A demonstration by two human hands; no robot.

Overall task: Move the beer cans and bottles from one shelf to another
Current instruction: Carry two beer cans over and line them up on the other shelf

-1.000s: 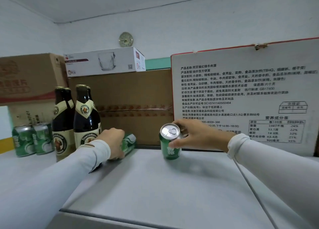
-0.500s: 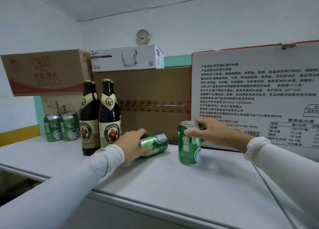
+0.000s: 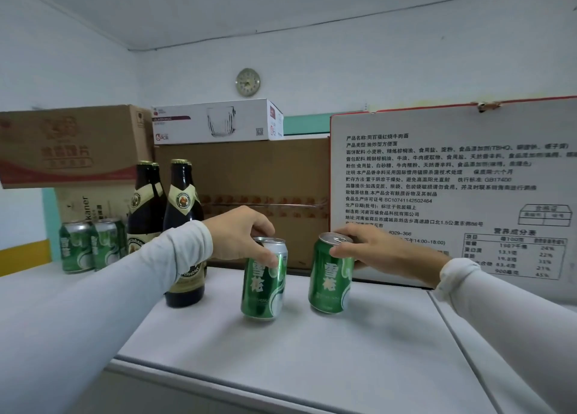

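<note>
While dark brown glass beer bottles [image 3: 184,226] stand at ten o'clock, my left hand [image 3: 240,235] and right hand [image 3: 384,254] each pinch the rim of an upright green aluminium beer can [image 3: 263,281] [image 3: 331,276] on the white shelf top [image 3: 312,351].

Four green cans stand on the shelf [image 3: 312,367]: two at far left, side by side, can one [image 3: 75,246] and can two [image 3: 107,243], and two near the middle, can three [image 3: 263,285] under the left hand [image 3: 240,235] and can four [image 3: 331,276] under the right hand [image 3: 377,254]. Three dark bottles: a front bottle [image 3: 184,214] and, behind it to the left, a pair [image 3: 145,204] one behind the other. Four boxes: a brown box [image 3: 71,145] at upper left, a box [image 3: 87,204] beneath it, a big brown box [image 3: 249,176], and a white glassware box [image 3: 215,121]. One printed carton [image 3: 452,179]. One clock [image 3: 248,82].
</note>
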